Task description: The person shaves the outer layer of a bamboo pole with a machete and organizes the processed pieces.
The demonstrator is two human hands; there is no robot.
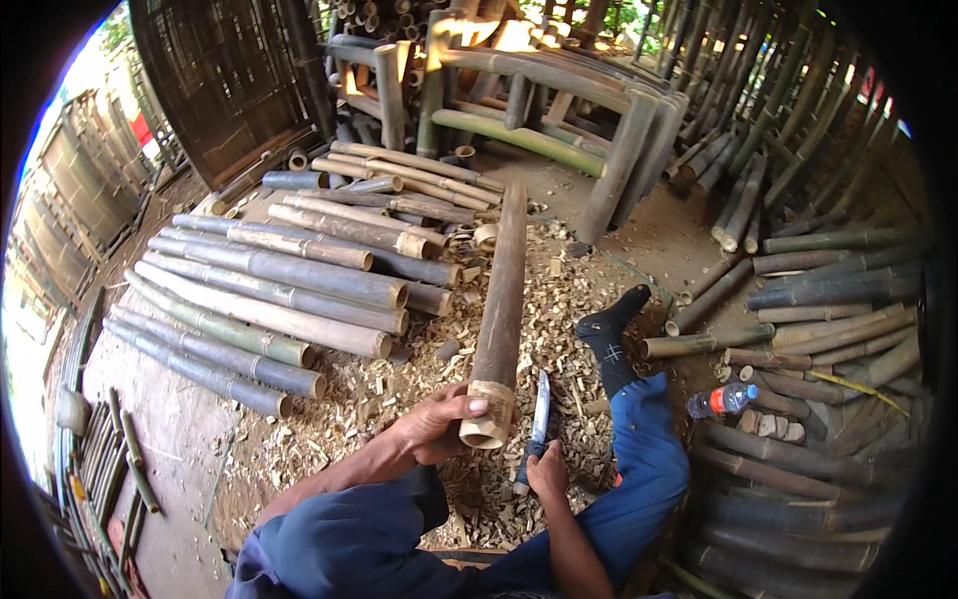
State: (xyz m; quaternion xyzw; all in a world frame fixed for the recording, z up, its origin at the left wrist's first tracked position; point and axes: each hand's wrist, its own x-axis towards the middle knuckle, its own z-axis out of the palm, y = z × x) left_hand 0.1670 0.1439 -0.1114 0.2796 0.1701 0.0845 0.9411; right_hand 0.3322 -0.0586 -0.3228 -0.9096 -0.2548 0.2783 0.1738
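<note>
My left hand (439,424) is wrapped round the near end of a thick brown bamboo pole (501,309), thumb on top beside a pale, shaved ring at its node. The pole's hollow cut end faces me and its length points away, tilted slightly right. To its right, my right hand (546,471) grips the dark handle of a knife (541,409), its blade pointing away from me. Blade and pole are apart. Pale wood chips (559,299) cover the ground beneath both.
Cut bamboo poles (289,270) lie in rows at left. More bamboo (828,329) is piled at right, with a capped plastic bottle (720,400) near it. A bamboo frame (529,75) stands ahead. My leg in blue trousers (649,429) and a dark sock (609,339) stretches out at right.
</note>
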